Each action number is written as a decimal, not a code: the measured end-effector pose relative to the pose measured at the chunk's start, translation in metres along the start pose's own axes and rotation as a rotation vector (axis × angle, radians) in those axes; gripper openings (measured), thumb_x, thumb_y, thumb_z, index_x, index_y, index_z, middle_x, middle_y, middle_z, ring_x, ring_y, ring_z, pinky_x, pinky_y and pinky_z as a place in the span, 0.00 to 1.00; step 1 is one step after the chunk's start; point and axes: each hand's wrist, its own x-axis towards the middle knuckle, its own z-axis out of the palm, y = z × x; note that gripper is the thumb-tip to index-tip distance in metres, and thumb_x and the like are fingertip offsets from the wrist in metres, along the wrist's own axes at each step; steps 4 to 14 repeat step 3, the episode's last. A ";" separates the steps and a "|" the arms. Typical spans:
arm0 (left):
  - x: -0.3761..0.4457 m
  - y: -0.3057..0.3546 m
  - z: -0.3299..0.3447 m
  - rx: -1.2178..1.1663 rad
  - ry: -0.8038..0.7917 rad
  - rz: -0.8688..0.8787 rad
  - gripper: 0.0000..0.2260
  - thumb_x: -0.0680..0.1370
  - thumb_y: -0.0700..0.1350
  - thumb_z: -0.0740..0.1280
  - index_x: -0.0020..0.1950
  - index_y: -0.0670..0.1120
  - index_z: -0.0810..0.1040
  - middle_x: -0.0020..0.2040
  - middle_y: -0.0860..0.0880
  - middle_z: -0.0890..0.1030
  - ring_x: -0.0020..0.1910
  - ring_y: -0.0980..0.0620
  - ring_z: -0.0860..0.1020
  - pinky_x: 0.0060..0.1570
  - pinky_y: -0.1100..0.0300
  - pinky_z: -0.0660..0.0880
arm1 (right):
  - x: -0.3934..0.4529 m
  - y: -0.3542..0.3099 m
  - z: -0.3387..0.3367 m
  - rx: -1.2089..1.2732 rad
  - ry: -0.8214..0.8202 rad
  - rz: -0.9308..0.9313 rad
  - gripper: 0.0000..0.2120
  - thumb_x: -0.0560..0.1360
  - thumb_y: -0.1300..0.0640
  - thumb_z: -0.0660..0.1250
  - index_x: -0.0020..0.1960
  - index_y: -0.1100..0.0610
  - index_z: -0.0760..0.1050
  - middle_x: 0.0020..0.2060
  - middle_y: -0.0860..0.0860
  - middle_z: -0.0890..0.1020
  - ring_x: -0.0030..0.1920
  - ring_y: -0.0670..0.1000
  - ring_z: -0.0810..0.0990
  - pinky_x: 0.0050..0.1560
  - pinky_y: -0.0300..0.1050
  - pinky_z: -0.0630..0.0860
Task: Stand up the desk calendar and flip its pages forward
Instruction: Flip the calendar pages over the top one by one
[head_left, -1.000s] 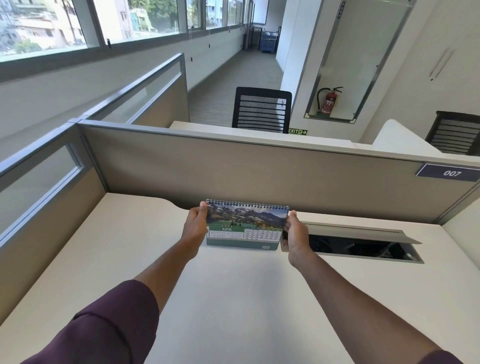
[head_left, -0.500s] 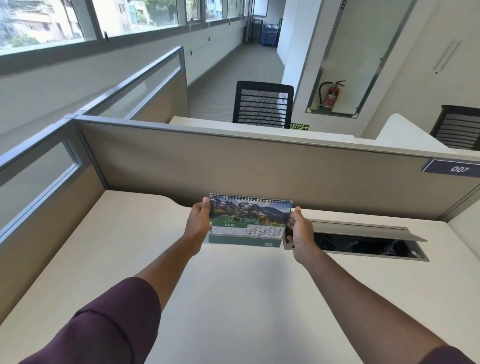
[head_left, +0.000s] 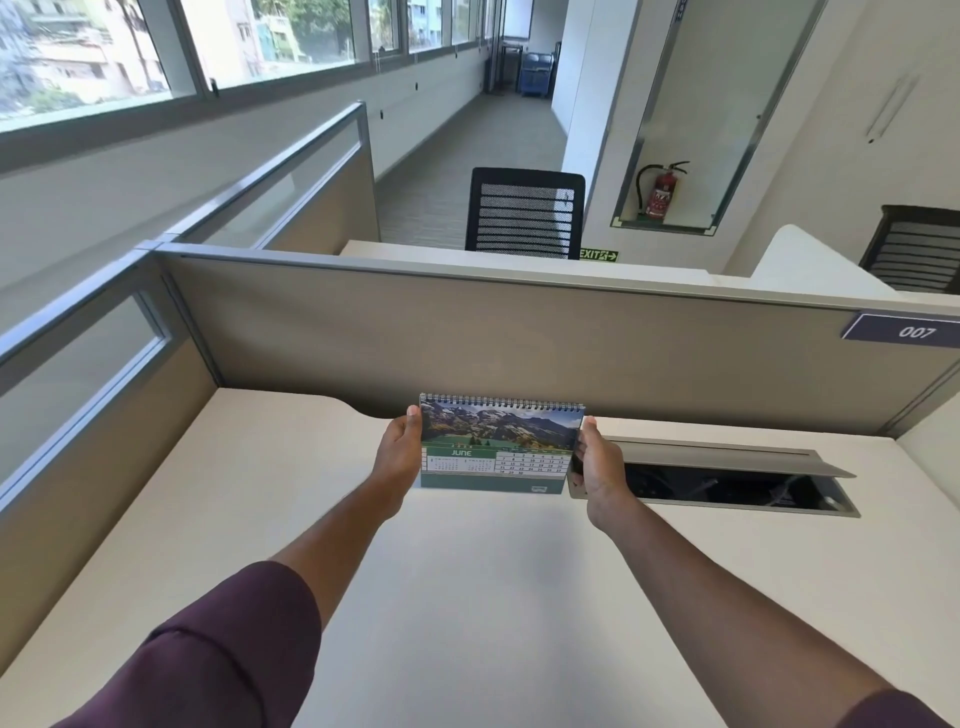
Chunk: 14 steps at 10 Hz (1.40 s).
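Frame centre: desk calendar (head_left: 498, 447) upright on desk (head_left: 467, 571), JUNE page facing camera. Left hand (head_left: 399, 453) grips its left edge, right hand (head_left: 597, 462) its right edge.

Upright spiral desk calendar (head_left: 498, 447), June page

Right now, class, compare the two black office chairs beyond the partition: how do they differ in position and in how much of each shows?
The middle chair stands straight behind the partition, its whole backrest in frame. The right-hand chair is cut off by the picture's edge, so only part shows. The middle chair is near the fire extinguisher; the right-hand chair is above the 007 plate. Both have black slatted backs.
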 end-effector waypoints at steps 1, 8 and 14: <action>-0.010 0.002 -0.002 0.015 -0.019 0.035 0.21 0.83 0.60 0.51 0.66 0.48 0.70 0.61 0.51 0.74 0.61 0.51 0.71 0.61 0.52 0.67 | 0.000 0.006 -0.002 -0.032 0.009 0.017 0.23 0.81 0.38 0.59 0.46 0.58 0.76 0.46 0.54 0.79 0.48 0.54 0.75 0.50 0.50 0.69; -0.025 -0.002 -0.004 0.080 -0.011 0.037 0.16 0.84 0.58 0.51 0.60 0.49 0.71 0.56 0.52 0.74 0.55 0.52 0.72 0.56 0.56 0.66 | -0.015 0.018 -0.004 -0.084 0.004 0.036 0.17 0.82 0.42 0.60 0.40 0.50 0.70 0.39 0.52 0.73 0.40 0.51 0.69 0.45 0.48 0.69; -0.025 -0.002 -0.004 0.080 -0.011 0.037 0.16 0.84 0.58 0.51 0.60 0.49 0.71 0.56 0.52 0.74 0.55 0.52 0.72 0.56 0.56 0.66 | -0.015 0.018 -0.004 -0.084 0.004 0.036 0.17 0.82 0.42 0.60 0.40 0.50 0.70 0.39 0.52 0.73 0.40 0.51 0.69 0.45 0.48 0.69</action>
